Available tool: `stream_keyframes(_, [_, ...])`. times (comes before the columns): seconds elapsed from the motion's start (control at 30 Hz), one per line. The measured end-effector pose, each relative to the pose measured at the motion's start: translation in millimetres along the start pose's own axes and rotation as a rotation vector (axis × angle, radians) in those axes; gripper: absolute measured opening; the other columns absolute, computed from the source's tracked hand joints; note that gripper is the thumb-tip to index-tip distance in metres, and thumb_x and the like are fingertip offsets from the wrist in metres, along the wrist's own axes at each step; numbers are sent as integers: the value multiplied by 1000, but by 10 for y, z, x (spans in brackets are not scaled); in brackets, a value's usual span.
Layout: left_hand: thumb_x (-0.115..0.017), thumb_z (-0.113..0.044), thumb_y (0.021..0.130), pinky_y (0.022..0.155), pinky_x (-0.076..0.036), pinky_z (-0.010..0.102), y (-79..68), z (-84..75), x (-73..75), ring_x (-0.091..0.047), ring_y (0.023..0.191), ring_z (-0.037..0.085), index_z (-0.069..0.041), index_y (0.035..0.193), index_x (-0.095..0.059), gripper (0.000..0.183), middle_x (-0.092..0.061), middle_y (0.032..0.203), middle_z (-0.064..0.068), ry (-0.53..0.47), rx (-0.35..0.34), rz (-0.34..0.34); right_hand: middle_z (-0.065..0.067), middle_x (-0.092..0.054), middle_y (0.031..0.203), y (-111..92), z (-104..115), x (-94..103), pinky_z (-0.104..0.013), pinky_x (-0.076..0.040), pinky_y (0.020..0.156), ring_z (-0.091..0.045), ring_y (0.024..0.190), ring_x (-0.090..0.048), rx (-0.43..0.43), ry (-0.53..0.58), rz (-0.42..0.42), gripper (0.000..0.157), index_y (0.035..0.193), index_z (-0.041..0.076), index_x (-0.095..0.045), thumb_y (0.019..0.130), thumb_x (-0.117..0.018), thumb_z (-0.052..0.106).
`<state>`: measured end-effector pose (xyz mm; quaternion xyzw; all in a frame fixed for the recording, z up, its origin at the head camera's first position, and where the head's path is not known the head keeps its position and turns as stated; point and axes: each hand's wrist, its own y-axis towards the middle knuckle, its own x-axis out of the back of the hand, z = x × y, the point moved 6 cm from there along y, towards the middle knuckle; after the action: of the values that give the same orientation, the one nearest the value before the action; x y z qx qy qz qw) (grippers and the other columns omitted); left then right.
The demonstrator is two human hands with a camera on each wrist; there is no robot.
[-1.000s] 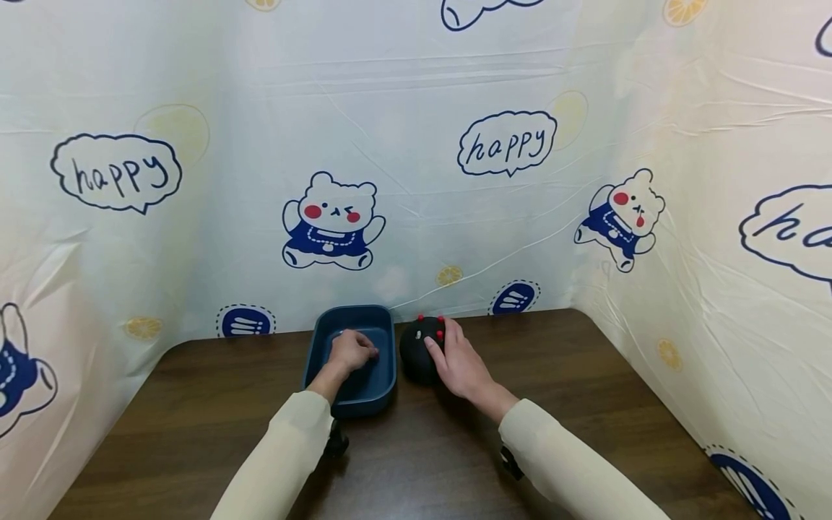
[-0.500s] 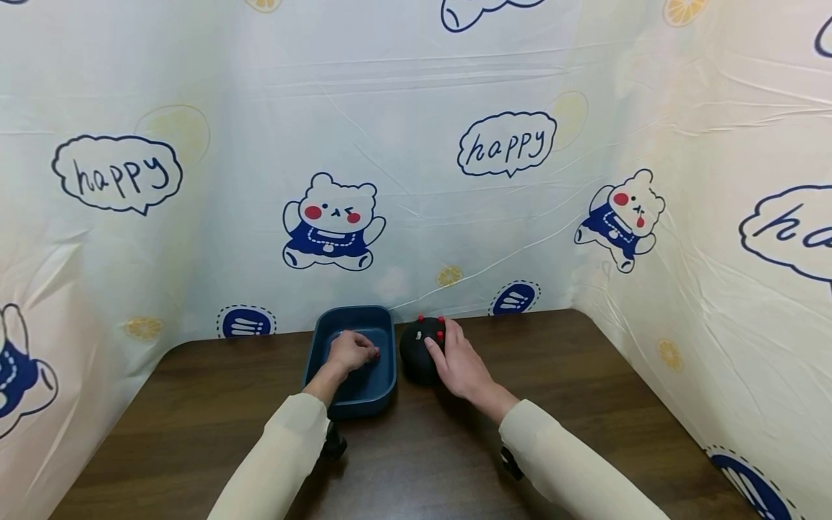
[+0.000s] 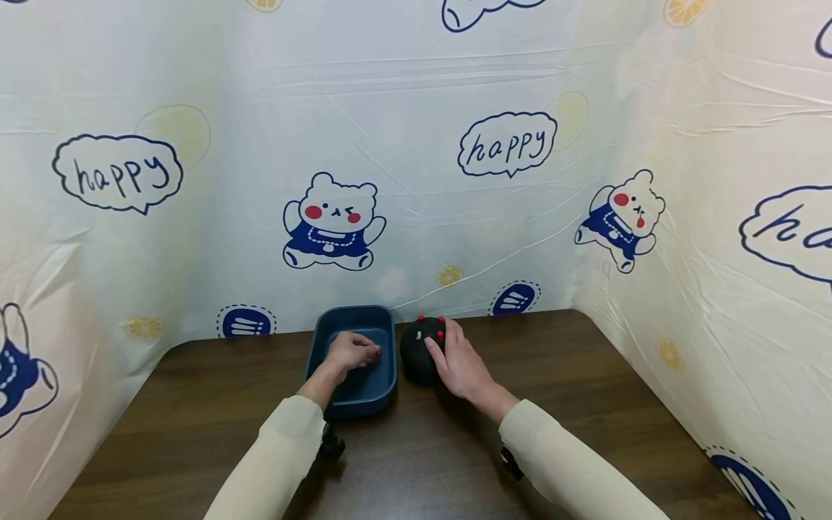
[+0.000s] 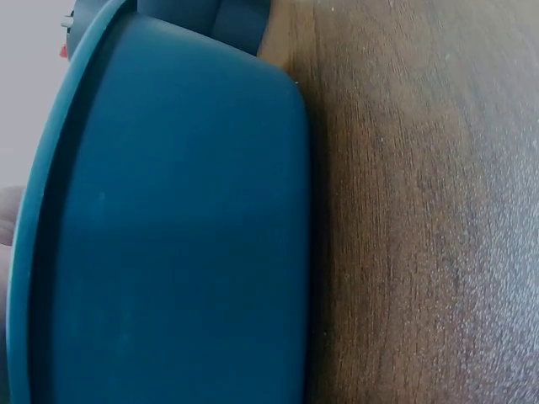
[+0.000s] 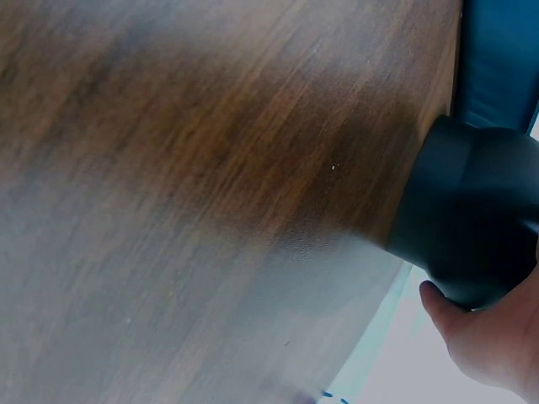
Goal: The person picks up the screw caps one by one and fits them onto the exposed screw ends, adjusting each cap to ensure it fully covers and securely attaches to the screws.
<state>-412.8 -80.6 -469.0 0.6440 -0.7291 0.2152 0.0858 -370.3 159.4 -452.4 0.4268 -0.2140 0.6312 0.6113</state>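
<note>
My left hand (image 3: 352,352) is inside the blue plastic bin (image 3: 360,406), its fingertips pinching a small red piece (image 3: 379,352). What kind of piece it is, I cannot tell. Close to the right of the bin stands a black dome-shaped object (image 3: 416,361) with a few red knobs (image 3: 440,335) and one pale spot on top. Its right side is held by my right hand (image 3: 460,366), thumb laid over the top. In the right wrist view, fingers (image 5: 442,311) curl at the black object's (image 5: 459,206) edge. The bin's outer wall (image 4: 185,219) mostly hides the left hand in the left wrist view.
The dark wooden table (image 3: 422,462) has rounded back corners. A pale printed curtain (image 3: 422,238) with bears and "happy" bubbles closes off the back and both sides. The bin and the black object stand near the table's back edge.
My left forearm has shifted slightly left, and the fingertips have moved a little right inside the bin. The red piece shows more clearly between them. My right hand has stayed on the black object.
</note>
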Motion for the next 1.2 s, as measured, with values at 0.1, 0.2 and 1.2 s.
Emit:
stream_keyframes(0.1, [-66,-16,100,92,-57,40,-8,-8,-9,-71,101,30,1,110,-71,20,-74,106,15,-28,4,16,-17,-32,160,-1,3,3,-50,-42,112,-34,134,-50,0,1,1,78,160,6,-20,106,-29,62])
stream_keyframes(0.2, [-65,-16,101,95,-56,43,-30,-27,-14,-70,104,32,0,111,-71,20,-73,109,16,-50,-3,25,-17,-32,160,1,4,9,-50,-42,112,-34,133,-50,0,3,1,78,160,5,-20,107,-30,61])
stream_keyframes(1.2, [-66,-8,100,100,-53,44,-43,-114,-29,-67,112,34,2,119,-70,22,-72,114,14,-111,-77,61,-17,-31,161,-15,20,21,-52,-42,112,-34,134,-50,-15,8,9,79,160,7,-20,106,-30,63])
